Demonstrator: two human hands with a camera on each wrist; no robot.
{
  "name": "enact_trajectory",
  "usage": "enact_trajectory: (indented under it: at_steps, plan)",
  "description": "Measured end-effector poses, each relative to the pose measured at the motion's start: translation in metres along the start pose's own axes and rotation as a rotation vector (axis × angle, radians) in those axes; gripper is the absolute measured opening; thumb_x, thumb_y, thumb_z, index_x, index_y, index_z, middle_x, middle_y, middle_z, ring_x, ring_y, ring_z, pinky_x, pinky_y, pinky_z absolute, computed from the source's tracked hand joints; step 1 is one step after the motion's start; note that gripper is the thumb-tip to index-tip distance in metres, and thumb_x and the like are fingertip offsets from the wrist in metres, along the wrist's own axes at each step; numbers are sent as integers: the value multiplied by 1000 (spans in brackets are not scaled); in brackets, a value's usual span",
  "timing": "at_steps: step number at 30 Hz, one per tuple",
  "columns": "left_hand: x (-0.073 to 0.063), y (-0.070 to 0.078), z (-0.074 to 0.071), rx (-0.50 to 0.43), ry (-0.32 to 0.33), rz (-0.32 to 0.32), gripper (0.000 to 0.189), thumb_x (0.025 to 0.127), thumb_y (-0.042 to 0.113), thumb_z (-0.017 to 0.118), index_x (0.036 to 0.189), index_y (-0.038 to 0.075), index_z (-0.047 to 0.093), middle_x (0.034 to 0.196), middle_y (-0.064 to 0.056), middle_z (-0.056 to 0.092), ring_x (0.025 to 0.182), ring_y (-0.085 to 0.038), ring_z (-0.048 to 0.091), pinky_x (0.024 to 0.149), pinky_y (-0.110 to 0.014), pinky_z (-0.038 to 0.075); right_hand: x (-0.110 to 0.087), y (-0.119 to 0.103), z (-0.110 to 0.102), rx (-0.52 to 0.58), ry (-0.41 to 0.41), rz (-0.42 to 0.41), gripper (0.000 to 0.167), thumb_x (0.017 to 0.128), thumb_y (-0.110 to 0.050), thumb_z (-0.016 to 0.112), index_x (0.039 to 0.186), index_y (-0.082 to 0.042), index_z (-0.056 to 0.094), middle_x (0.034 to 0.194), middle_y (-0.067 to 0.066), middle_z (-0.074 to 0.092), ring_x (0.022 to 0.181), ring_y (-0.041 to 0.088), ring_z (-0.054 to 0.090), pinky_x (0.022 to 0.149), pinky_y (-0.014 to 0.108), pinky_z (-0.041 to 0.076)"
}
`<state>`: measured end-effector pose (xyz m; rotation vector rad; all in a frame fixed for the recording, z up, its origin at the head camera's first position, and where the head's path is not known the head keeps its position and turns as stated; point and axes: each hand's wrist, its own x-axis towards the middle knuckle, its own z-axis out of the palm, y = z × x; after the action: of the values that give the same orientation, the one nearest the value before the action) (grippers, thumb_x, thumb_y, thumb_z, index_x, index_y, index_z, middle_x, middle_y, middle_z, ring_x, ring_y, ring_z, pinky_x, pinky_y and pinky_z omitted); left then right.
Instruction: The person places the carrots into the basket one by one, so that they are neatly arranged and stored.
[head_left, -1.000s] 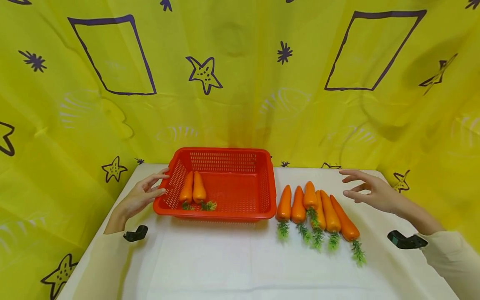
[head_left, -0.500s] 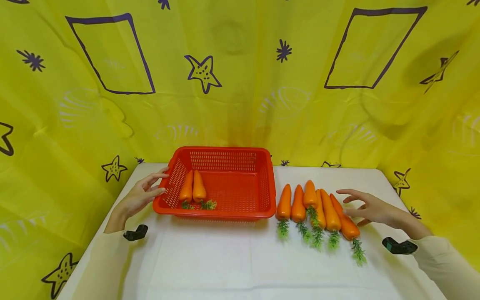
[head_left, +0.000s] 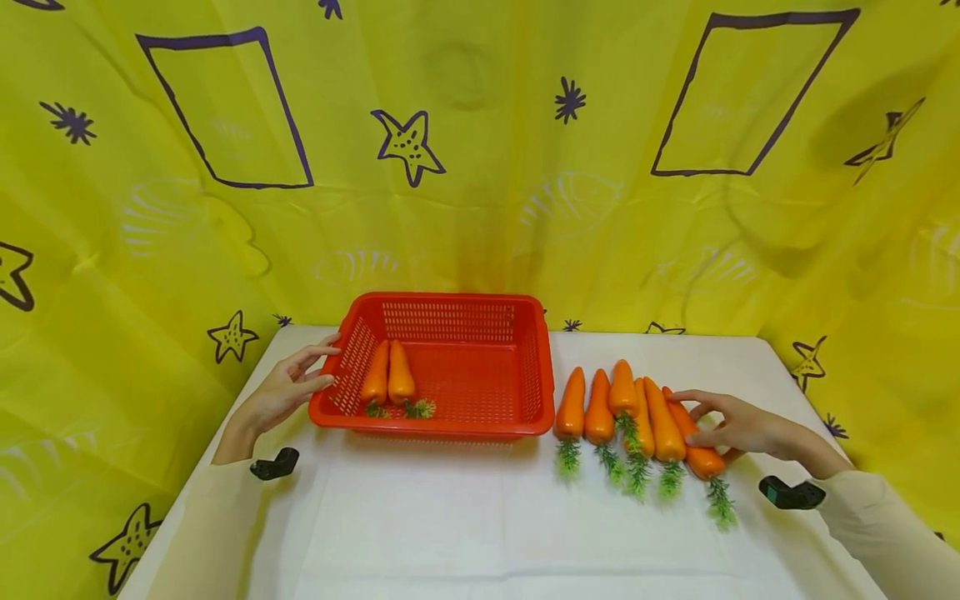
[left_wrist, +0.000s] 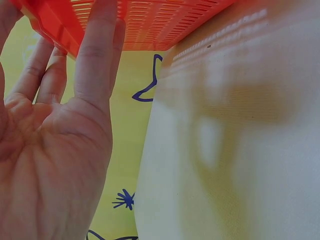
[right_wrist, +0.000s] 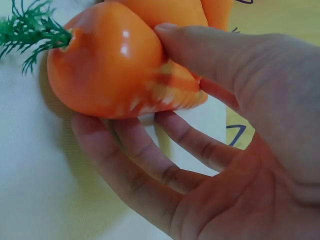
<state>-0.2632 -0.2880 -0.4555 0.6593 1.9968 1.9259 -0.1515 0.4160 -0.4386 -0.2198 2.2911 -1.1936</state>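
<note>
A red plastic basket point(head_left: 450, 425) stands on the table with two toy carrots point(head_left: 401, 375) lying in its left part. The fingertips and thumb of my left hand point(head_left: 281, 396) touch its left rim from outside; the left wrist view shows the hand point(left_wrist: 55, 145) against the slotted wall. My right hand point(head_left: 750, 425) pinches the rightmost toy carrot point(head_left: 702, 460) of the group. In the right wrist view the thumb lies along one side of this carrot point(right_wrist: 110, 60), while curled fingers touch its other side. Its narrow tip is partly hidden by the hand.
Several other toy carrots point(head_left: 598, 412) with green tops lie side by side between the basket and my right hand. A white cloth point(head_left: 420, 525) covers the table. A yellow patterned curtain point(head_left: 480, 208) hangs behind and at both sides.
My right hand has come down and to the left, from above the table onto the rightmost carrot, and now grips it. My left hand has stayed at the basket's rim.
</note>
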Motion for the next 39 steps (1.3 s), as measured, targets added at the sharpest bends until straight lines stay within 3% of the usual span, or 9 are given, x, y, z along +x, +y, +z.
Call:
enact_trajectory:
  at_steps: [8, 11, 17, 31, 39]
  plan:
    - [0, 0, -1, -4, -4, 2, 44, 102, -7, 55, 144, -10, 42, 172, -7, 13, 155, -31, 17, 103, -26, 51, 1, -3, 2, -40, 30, 12, 78, 95, -17, 75, 157, 1, 31, 135, 37, 44, 76, 25, 65, 61, 39, 61]
    - [1, 0, -1, -9, -11, 8, 44, 102, -7, 55, 144, -10, 42, 172, -8, 13, 156, -39, 5, 103, -26, 51, 1, -3, 2, -52, 37, 12, 78, 95, -18, 75, 157, 1, 33, 134, 36, 46, 75, 24, 64, 60, 38, 60]
    - [2, -1, 0, -7, -14, 24, 44, 101, -8, 56, 143, -12, 42, 172, -9, 14, 157, -38, 1, 105, -25, 49, 1, -1, 2, -71, 50, 18, 76, 95, -18, 75, 157, -1, 35, 133, 32, 49, 71, 22, 63, 57, 35, 59]
    - [1, 0, 0, 4, -21, 56, 42, 101, -8, 56, 142, -11, 45, 171, -12, 14, 157, -36, 6, 105, -25, 49, 0, -5, 3, -42, 44, -4, 77, 95, -15, 74, 157, 2, 33, 134, 37, 45, 65, 27, 66, 57, 43, 61]
    - [-1, 3, 1, 31, -17, 48, 44, 101, -6, 58, 142, -12, 44, 171, -13, 15, 156, -36, 12, 105, -24, 49, -1, -3, 3, -81, 56, -8, 77, 94, -16, 75, 156, 3, 34, 130, 35, 50, 64, 23, 65, 56, 39, 60]
